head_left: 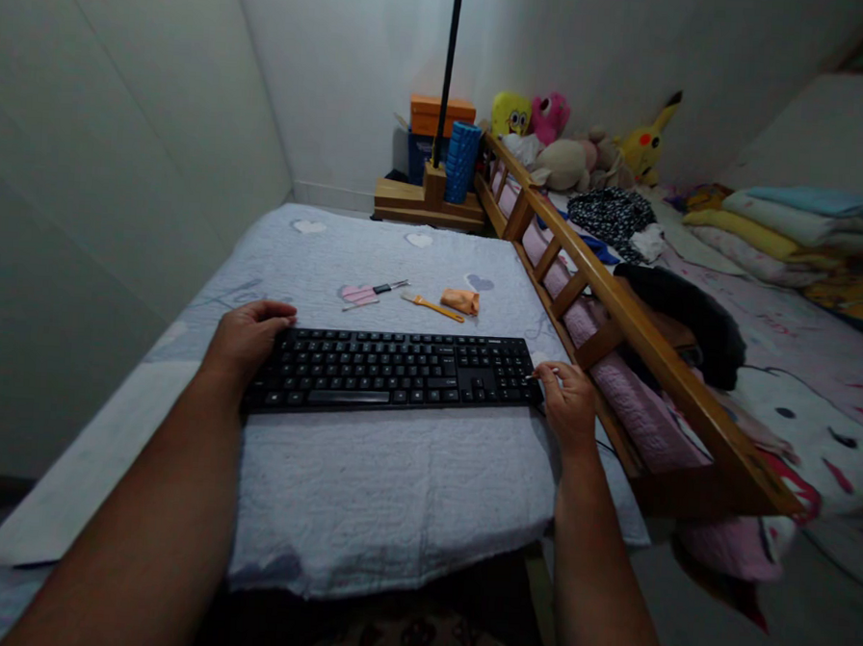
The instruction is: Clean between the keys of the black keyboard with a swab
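A black keyboard [392, 371] lies flat on the cloth-covered surface in front of me. At its left end my left hand [248, 340] grips the edge, with thumb and fingers by the upper corner. My right hand [566, 398] is at the number pad, pinching a thin white cotton swab [553, 371] whose tip is close to the rightmost keys. Behind the keyboard lie a small brush [436, 309] with a yellow handle, a crumpled orange packet [460, 301], a dark-gripped slim tool [390, 287] and a thin pale stick [361, 305].
A wooden bed rail [585, 273] runs close along the right side, beyond my right hand. Past it is a bed with folded bedding [798, 227] and plush toys. A black pole [449, 73], an orange box [442, 115] and a blue roller [461, 161] stand at the back.
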`<state>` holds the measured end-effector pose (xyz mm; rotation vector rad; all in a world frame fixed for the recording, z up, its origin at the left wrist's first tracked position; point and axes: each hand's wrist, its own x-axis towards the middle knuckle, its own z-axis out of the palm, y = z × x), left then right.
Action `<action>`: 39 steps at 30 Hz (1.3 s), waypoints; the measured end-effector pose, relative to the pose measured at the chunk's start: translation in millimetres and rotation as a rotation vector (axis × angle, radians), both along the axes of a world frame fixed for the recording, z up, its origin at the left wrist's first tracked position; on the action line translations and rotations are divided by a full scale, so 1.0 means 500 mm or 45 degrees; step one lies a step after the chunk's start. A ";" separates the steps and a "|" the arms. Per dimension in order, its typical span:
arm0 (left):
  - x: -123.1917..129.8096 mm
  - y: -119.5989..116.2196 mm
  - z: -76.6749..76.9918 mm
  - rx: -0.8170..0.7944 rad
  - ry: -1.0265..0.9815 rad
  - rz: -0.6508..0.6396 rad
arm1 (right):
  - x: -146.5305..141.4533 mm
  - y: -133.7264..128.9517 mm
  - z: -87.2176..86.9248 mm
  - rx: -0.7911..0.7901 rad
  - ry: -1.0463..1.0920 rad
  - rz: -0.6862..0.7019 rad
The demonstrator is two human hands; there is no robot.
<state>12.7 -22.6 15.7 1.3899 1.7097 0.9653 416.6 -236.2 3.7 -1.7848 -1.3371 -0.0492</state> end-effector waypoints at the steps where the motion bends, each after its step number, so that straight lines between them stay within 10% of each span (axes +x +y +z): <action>1: 0.000 0.000 -0.001 -0.001 -0.003 -0.001 | -0.001 0.000 0.001 0.005 -0.001 0.001; 39: 0.000 -0.001 -0.003 0.009 -0.023 -0.011 | -0.004 -0.003 0.006 -0.029 0.073 -0.020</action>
